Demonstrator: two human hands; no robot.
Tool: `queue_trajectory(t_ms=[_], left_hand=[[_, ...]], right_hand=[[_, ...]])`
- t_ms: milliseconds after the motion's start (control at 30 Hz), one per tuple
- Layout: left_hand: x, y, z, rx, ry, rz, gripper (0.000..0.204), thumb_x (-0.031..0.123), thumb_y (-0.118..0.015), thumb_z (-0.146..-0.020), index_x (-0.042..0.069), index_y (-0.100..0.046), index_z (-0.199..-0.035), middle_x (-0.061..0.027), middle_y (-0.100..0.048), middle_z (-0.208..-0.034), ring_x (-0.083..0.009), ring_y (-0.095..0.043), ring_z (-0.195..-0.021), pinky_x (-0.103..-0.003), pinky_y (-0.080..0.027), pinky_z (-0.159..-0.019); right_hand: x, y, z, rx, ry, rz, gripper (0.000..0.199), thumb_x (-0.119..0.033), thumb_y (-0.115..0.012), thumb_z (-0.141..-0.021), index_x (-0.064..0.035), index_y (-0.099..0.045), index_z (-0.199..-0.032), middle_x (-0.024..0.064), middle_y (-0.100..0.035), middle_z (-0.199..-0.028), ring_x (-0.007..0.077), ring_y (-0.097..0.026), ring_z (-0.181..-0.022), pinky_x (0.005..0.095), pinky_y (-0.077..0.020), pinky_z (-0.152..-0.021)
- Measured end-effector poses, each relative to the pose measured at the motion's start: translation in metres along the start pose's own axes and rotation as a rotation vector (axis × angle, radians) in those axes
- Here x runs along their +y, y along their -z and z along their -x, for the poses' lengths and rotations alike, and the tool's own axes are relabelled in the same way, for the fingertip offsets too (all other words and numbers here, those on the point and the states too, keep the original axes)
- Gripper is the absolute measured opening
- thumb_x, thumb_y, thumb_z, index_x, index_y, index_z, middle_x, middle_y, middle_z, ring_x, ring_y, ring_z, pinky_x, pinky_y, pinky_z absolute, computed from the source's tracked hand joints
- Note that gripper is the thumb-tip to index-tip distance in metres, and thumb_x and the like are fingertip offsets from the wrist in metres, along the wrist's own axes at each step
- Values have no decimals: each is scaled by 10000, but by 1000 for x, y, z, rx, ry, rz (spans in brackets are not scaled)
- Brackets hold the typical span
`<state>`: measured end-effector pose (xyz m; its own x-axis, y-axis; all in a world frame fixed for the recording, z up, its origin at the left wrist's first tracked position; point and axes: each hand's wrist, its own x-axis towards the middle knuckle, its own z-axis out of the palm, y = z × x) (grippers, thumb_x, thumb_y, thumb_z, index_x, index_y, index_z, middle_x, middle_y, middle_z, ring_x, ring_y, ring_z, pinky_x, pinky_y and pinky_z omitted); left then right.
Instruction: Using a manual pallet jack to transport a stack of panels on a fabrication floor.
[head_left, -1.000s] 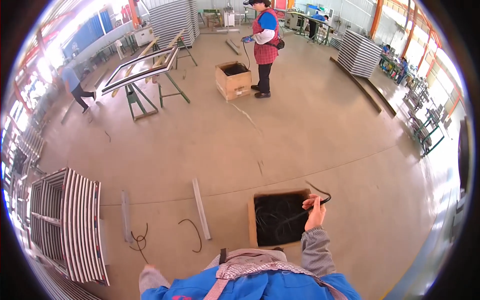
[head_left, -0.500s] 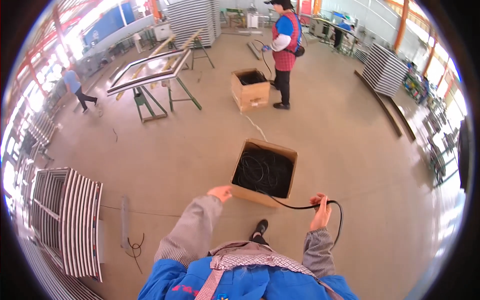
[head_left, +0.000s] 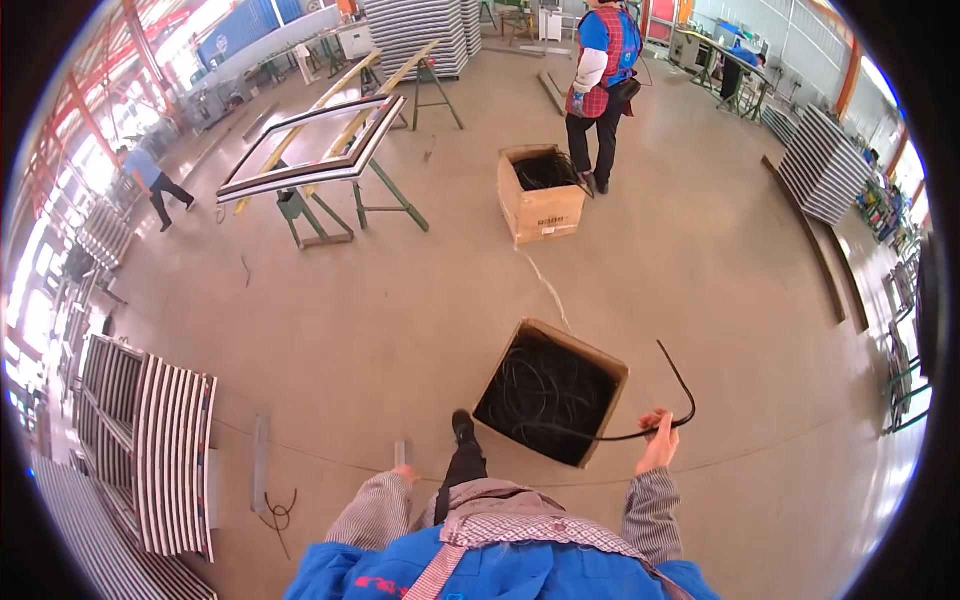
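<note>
My right hand grips a black rubber strip near its free end, which curves up past the fingers. The strip's other end runs down into an open cardboard box on the floor, filled with loose coils of black strip. My left hand is low at my left side, apart from the box, beside a short grey piece. Its fingers show too little to tell whether they hold that piece.
Ahead stands a second box of black strip, beside a person. A window frame lies on green trestles. Stacked profiles stand at left; long bars lie at right. Another person walks far left.
My left hand has drawn back from the box toward my body. The strip's free end has swung up from below my right hand. My foot has stepped forward; the view has shifted.
</note>
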<state>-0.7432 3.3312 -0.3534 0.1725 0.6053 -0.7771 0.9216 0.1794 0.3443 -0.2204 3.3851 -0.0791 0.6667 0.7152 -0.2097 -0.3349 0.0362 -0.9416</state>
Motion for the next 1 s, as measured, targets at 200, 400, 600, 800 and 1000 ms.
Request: queue_trajectory(t_ms=[200, 400, 600, 800, 1000], left_hand=[[-11, 131, -100, -71, 55, 32, 390, 349, -519, -768, 53, -548, -1021, -140, -572, -1013, -280, -538, -943, -378, -427, -805], [-70, 288, -185, 282, 172, 180, 423, 334, -535, -779, 58, -524, -1100, -145, -551, -1082, -278, -516, -1014, -370, -412, -856], [-107, 334, -53, -87, 156, -360, 380, 335, -465, -779, 87, -567, -1049, -132, -558, -1071, -288, -534, -980, -390, -435, -838], [-54, 409, -15, -94, -44, -446, 355, 339, -491, -763, 85, -601, -986, -112, -594, -1005, -278, -533, -996, -395, -439, -833], [5, 523, -273, 185, 369, 57, 413, 391, -477, -792, 124, -535, -1102, -100, -560, -1084, -280, -523, -1010, -384, -431, -837]], right_hand=[[23, -103, -68, 139, 11, 40, 288, -280, -389, -902, -16, -505, -908, 51, -543, -667, 134, -512, -634, 255, -426, -625], [38, -235, -122, 203, -29, 95, 295, -280, -380, -904, -9, -496, -890, 67, -552, -662, 141, -507, -605, 258, -424, -616], [39, -330, -177, 121, -8, 93, 301, -279, -377, -907, -6, -503, -893, 64, -573, -670, 132, -519, -604, 246, -424, -613], [39, -385, -216, 77, -26, 63, 298, -273, -366, -912, -15, -515, -932, 63, -582, -696, 124, -528, -628, 246, -431, -627], [50, -417, -262, -54, -55, 24, 318, -274, -351, -917, -6, -519, -953, 67, -577, -724, 134, -523, -670, 259, -426, -670]])
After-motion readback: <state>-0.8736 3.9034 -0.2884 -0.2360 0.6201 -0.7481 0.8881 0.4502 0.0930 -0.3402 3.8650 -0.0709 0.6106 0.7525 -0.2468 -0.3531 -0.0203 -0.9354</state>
